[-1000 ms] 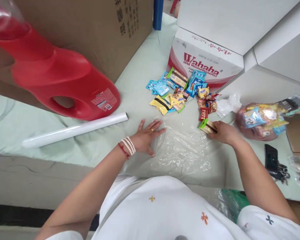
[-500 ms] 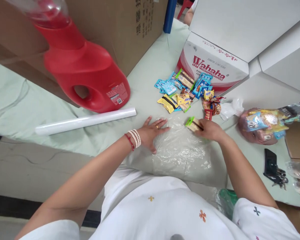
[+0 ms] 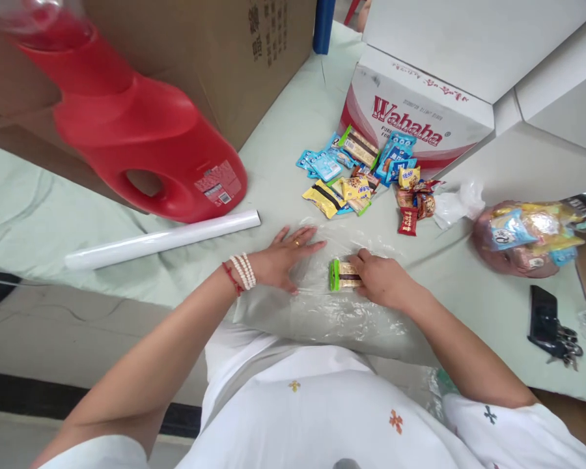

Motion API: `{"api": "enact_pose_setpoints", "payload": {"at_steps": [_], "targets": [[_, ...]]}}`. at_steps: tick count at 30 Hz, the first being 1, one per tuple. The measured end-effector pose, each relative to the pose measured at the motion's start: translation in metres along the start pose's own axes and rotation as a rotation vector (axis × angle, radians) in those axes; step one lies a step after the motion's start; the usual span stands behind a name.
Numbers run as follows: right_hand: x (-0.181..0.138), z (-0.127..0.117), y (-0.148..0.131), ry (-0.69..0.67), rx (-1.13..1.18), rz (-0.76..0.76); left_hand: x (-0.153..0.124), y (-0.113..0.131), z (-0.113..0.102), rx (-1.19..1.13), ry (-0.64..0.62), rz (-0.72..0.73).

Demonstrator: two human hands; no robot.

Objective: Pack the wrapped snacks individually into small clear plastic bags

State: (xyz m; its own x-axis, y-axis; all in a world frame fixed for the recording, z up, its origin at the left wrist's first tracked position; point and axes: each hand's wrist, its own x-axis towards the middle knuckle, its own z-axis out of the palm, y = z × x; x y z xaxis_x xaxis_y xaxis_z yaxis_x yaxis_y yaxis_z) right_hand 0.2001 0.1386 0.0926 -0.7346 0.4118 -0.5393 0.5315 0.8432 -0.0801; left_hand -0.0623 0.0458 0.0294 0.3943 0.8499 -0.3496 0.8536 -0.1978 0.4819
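Observation:
Spread out on the table in front of me is a sheet of clear plastic film (image 3: 322,319). My left hand (image 3: 283,257) lies on its left part with the fingers apart, holding nothing. Over the middle of the film, my right hand (image 3: 383,277) grips a small wrapped snack bar (image 3: 342,275) with a green end and a clear, brown-striped wrapper. The fingers cover the bar's right end. Beyond the film lies a loose pile of packaged snacks: blue packets (image 3: 326,165), a yellow packet (image 3: 323,197), another green-ended bar (image 3: 359,147) and a red candy (image 3: 408,221).
A red detergent bottle (image 3: 176,150) and a white roll (image 3: 163,240) stand and lie at left. Behind are a cardboard box (image 3: 200,65) and a Wahaha carton (image 3: 420,111). At right sit a bundle of wrapped snacks (image 3: 522,238), a black phone (image 3: 543,312) and keys (image 3: 569,345).
My right hand has brought the snack bar left and towards me, from near the pile onto the middle of the film. My left hand stays spread on the film. The view has shifted slightly.

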Motion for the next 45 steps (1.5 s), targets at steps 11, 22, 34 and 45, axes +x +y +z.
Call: {"api": "enact_pose_setpoints", "payload": {"at_steps": [11,22,34,45], "targets": [[-0.117,0.101,0.045,0.316,0.482,-0.163,-0.084,0.048,0.055,-0.131,0.265,0.198],[-0.095,0.074,0.078,0.306,0.723,-0.274,-0.064,0.051,0.058,-0.356,0.473,0.020],[0.026,-0.006,0.090,0.421,0.163,0.016,-0.030,0.062,0.028,0.095,1.301,-0.676],[0.077,-0.004,0.075,0.230,0.326,-0.088,0.041,0.128,0.069,0.199,0.397,0.026]]}}
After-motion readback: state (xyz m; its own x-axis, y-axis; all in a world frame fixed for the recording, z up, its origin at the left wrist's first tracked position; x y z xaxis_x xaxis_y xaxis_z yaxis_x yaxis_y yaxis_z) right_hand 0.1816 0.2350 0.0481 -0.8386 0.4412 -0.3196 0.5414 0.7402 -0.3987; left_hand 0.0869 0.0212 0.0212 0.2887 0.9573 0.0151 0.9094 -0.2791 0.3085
